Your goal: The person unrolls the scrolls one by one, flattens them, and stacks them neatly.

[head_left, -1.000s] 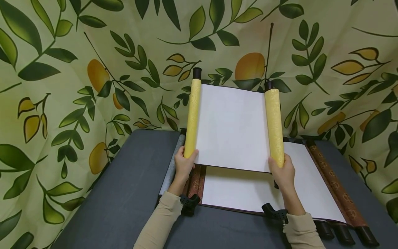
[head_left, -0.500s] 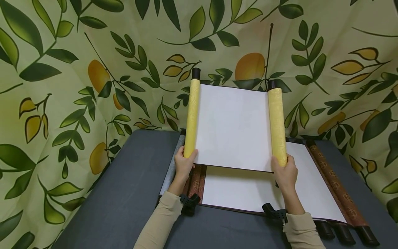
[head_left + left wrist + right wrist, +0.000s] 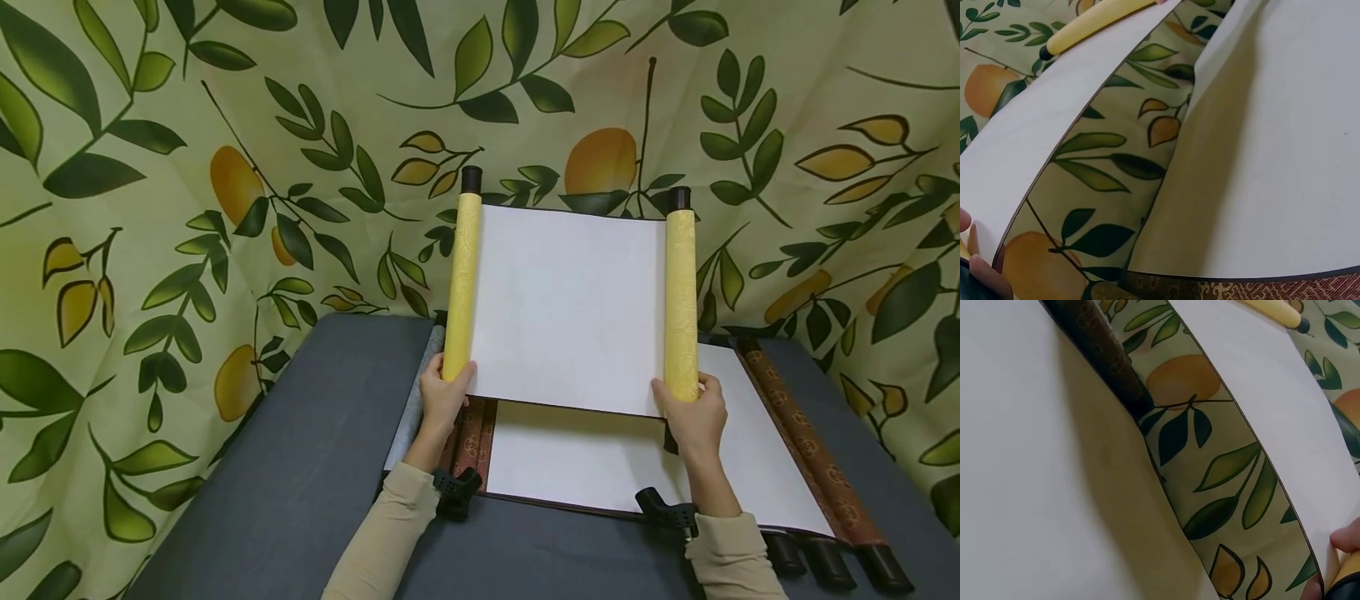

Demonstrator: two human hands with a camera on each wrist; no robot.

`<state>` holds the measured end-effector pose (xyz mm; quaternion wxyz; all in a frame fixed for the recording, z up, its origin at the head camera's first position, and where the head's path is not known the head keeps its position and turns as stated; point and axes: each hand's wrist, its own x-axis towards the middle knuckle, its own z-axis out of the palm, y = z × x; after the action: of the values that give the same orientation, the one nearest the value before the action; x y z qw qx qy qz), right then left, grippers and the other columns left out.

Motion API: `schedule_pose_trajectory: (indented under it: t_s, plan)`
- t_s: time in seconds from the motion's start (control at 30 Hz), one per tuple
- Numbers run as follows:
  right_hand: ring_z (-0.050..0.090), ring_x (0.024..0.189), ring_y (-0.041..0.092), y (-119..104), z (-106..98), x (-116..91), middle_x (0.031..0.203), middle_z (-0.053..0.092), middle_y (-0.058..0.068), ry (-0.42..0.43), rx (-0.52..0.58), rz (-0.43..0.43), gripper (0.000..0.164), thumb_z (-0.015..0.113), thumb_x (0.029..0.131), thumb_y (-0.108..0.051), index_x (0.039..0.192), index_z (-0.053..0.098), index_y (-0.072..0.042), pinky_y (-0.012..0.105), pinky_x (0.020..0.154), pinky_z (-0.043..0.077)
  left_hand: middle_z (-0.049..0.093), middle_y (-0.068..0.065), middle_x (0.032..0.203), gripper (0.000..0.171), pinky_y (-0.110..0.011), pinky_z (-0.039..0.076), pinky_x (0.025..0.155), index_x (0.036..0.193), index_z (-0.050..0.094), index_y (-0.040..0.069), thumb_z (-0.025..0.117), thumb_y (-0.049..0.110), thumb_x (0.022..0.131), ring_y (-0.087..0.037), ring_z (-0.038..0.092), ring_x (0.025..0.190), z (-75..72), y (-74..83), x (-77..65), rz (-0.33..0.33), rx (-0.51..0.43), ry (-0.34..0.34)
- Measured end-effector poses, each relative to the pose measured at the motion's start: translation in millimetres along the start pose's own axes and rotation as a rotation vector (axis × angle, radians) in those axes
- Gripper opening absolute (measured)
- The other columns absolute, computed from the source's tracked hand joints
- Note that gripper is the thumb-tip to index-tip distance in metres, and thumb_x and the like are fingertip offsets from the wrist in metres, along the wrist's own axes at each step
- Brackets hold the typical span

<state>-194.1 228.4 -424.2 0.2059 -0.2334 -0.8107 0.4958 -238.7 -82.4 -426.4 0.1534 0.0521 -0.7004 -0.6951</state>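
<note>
A yellow scroll with a blank white sheet (image 3: 570, 308) is held up, partly unrolled, above the table. My left hand (image 3: 444, 396) grips the lower end of its left roll (image 3: 462, 283). Around the lower end of the right roll (image 3: 681, 300) my right hand (image 3: 693, 412) is curled. Both rolls stand nearly upright, with black knobs at their tops. In the left wrist view, my left fingertips (image 3: 988, 278) show at the lower left corner; in the right wrist view, my right thumb (image 3: 1346, 536) shows at the sheet's edge.
Below lies another open scroll, its white sheet (image 3: 577, 467) between brown patterned rolls, the right one (image 3: 813, 446) slanting. A grey roll (image 3: 411, 417) lies at its left. Black knobs (image 3: 828, 562) jut toward the front edge. Behind the grey table (image 3: 330, 433) hangs a leaf-print cloth (image 3: 315, 208).
My right hand has moved right with the right roll, so more white sheet shows between the rolls. That roll has tipped more upright. My left hand has stayed nearly still.
</note>
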Motion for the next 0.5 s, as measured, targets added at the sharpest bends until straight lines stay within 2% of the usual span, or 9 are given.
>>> schedule_pose_trajectory:
  t_s: [0.07, 0.23, 0.37, 0.5]
  plan:
    - [0.049, 0.09, 0.026, -1, 1, 0, 0.12, 0.054, 0.029, 0.006, -0.006, -0.009, 0.062, 0.065, 0.085, -0.024, 0.132, 0.043, 0.009, 0.015, 0.054, 0.034, 0.053, -0.001, 0.073, 0.038, -0.02, 0.038, 0.037, 0.118, 0.058, -0.005, 0.069, 0.006, 0.084, -0.006, 0.042, 0.038, -0.7, -10.4, 6.4, 0.0, 0.003, 0.007]
    - [0.046, 0.082, 0.023, -1, 2, 0, 0.107, 0.057, 0.025, 0.038, -0.023, -0.053, 0.052, 0.063, 0.085, -0.021, 0.126, 0.049, 0.009, 0.018, 0.056, 0.034, 0.059, -0.01, 0.075, 0.045, -0.019, 0.039, 0.037, 0.124, 0.054, 0.001, 0.071, 0.01, 0.083, -0.005, 0.043, 0.036, -2.5, -16.8, 9.7, 0.047, 0.038, 0.031]
    - [0.044, 0.073, 0.016, 2, 1, 1, 0.095, 0.058, 0.021, 0.085, -0.05, -0.097, 0.043, 0.062, 0.083, -0.019, 0.116, 0.056, 0.008, 0.021, 0.056, 0.034, 0.059, -0.015, 0.075, 0.039, -0.02, 0.04, 0.037, 0.118, 0.056, -0.003, 0.069, 0.012, 0.084, -0.004, 0.045, 0.037, -3.4, -16.8, 9.4, 0.097, 0.1, 0.036]
    - [0.041, 0.067, 0.006, 4, -3, 2, 0.093, 0.058, 0.018, 0.1, -0.064, -0.091, 0.04, 0.062, 0.084, -0.021, 0.115, 0.059, 0.005, 0.021, 0.054, 0.034, 0.056, -0.016, 0.077, 0.035, -0.021, 0.043, 0.037, 0.112, 0.058, -0.005, 0.067, 0.014, 0.085, -0.005, 0.046, 0.04, -5.1, -15.8, 9.7, 0.133, 0.16, 0.021]
